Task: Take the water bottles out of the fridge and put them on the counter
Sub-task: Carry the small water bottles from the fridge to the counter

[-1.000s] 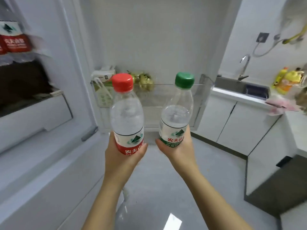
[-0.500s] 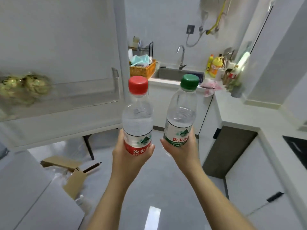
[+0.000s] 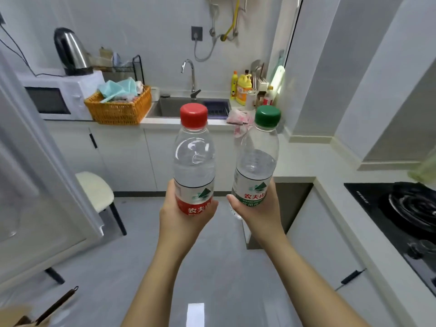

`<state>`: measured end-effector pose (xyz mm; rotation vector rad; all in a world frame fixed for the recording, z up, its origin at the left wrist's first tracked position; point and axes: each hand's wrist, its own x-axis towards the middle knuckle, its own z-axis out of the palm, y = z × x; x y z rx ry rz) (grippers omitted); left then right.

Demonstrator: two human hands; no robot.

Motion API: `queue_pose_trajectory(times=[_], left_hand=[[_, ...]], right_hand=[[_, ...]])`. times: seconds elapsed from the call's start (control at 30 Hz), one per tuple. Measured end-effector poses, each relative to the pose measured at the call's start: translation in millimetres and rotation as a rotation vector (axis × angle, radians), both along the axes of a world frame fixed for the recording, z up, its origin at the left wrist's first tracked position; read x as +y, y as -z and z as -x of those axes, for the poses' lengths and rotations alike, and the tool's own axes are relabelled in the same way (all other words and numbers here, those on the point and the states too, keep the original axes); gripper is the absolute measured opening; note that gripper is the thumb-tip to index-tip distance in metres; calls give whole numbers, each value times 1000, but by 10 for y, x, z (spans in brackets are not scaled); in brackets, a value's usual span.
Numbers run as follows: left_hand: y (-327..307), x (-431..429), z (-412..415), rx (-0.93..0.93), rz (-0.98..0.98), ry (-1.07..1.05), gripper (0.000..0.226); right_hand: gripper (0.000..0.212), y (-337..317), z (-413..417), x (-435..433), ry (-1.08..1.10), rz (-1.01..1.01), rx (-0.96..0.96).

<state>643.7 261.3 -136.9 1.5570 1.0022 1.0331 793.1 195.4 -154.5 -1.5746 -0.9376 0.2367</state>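
The red-capped bottle point(image 3: 194, 166) and the green-capped bottle point(image 3: 256, 166) are clear, thin plastic, smooth and shiny. Their caps point(image 3: 194, 114) are opaque plastic and their labels point(image 3: 195, 199) are glossy printed film. The kettle point(image 3: 69, 50) is polished, mirror-bright metal. The tap point(image 3: 188, 72) is chromed metal, and the sink point(image 3: 172, 107) looks like duller brushed steel. The basket point(image 3: 119, 112) is rough woven wicker and holds soft, crumpled cloth point(image 3: 120, 87). The microwave point(image 3: 75, 100) has a smooth white casing. The floor point(image 3: 212, 267) is glossy grey tile that reflects light. The hob point(image 3: 377, 204) is glossy black glass. The counter point(image 3: 306, 156) is smooth and pale. The box point(image 3: 14, 317) is matt brown cardboard.
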Motion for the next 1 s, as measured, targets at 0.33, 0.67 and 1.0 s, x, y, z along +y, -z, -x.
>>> queue_pose_trajectory(times=[0.33,0.67,1.0], left_hand=[[-14,648,-931,-43,32,170,51],[95,725,-2244,-88,-16,266,52],[181,588,-3690,-75,-25,267,52]], right_hand=[[64,67,-897,417,154,-9,128],[66,148,-2132,410,185,-22,128],[69,217,-3595,372,192,38,150]])
